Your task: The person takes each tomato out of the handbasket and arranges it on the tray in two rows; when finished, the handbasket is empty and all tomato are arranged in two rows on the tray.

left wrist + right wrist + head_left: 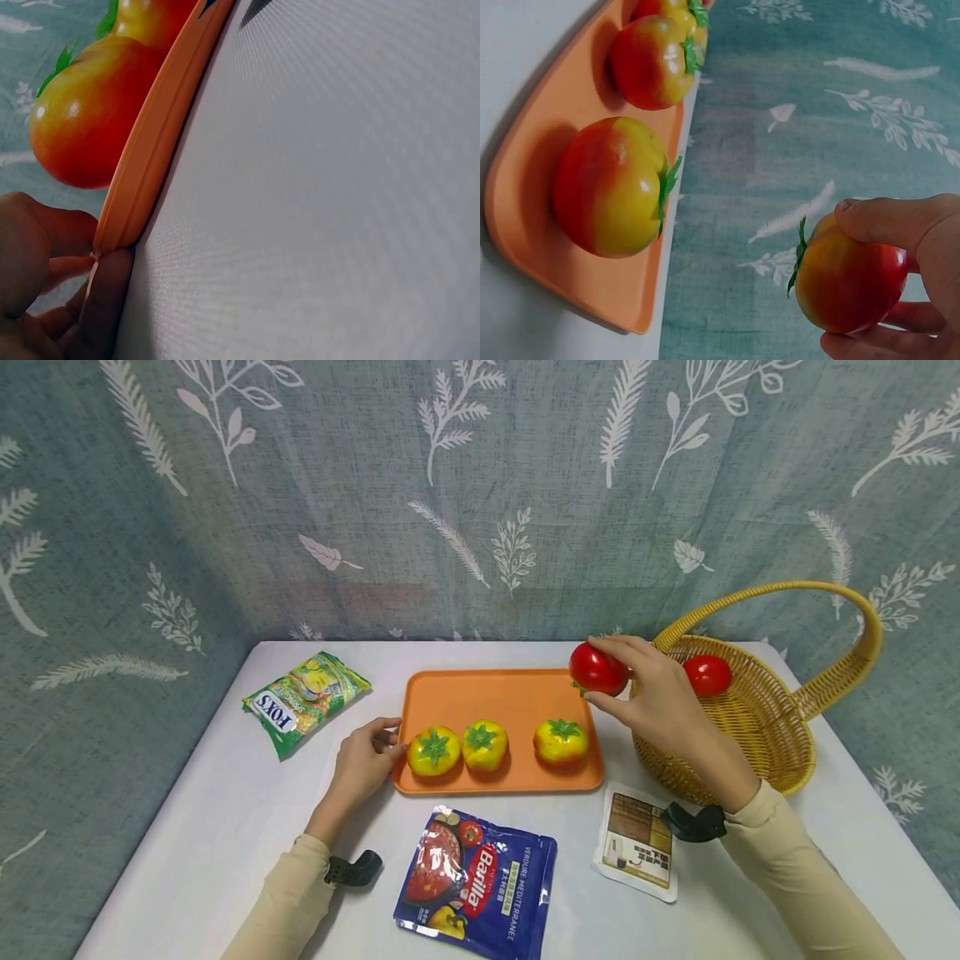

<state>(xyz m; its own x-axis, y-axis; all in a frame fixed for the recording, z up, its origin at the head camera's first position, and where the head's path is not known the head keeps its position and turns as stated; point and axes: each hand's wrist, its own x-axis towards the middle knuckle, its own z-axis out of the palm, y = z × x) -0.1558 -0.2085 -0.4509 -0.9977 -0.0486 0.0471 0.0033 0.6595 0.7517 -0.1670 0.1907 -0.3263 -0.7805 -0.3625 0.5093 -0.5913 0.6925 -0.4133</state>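
The right grip (663,702) holds a red tomato (597,670) aloft by the back right corner of the orange tray (487,695), whose left edge the left grip (363,762) pinches. The wicker basket (776,735) contains another tomato (707,676); the tray bears three yellow-red tomatoes (433,752).

The tray (150,169) is cut off — left wrist view, top.
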